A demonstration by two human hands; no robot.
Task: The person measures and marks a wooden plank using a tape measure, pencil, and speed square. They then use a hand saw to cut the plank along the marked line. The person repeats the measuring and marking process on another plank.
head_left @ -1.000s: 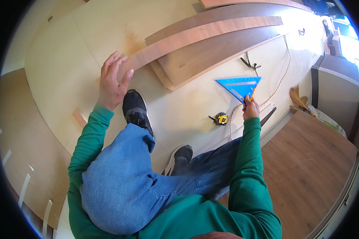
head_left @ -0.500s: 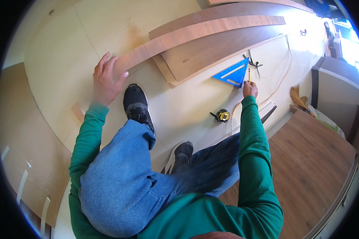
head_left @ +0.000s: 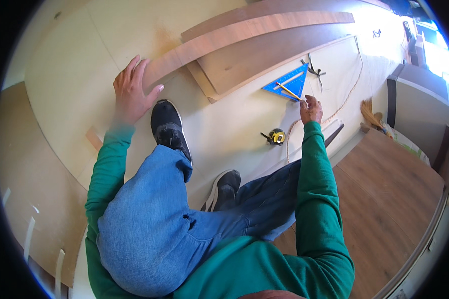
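Note:
A long, narrow wooden board (head_left: 224,40) stretches from the left toward the far right. My left hand (head_left: 130,92) is at its near end, with fingers spread and the thumb apart; the board's end sits between thumb and forefinger. Whether the palm presses on it I cannot tell. On the floor lies a blue triangular speed square (head_left: 297,79) with slots. A yellow pencil (head_left: 287,91) rests slantwise across it. Beside the pencil's near end is my right hand (head_left: 311,108), its fingers bent but apart, with nothing seen in them.
Wider wooden boards (head_left: 249,65) lie under and behind the narrow one. A yellow and black tape measure (head_left: 275,136) sits on the floor, near a rope (head_left: 341,114) and a black strap (head_left: 313,70). A straw broom (head_left: 373,117) and a brown wooden panel (head_left: 389,184) are at the right.
My right hand has let go of the pencil, which was upright in its fingers and now lies on the speed square. My left hand stays at the board's end.

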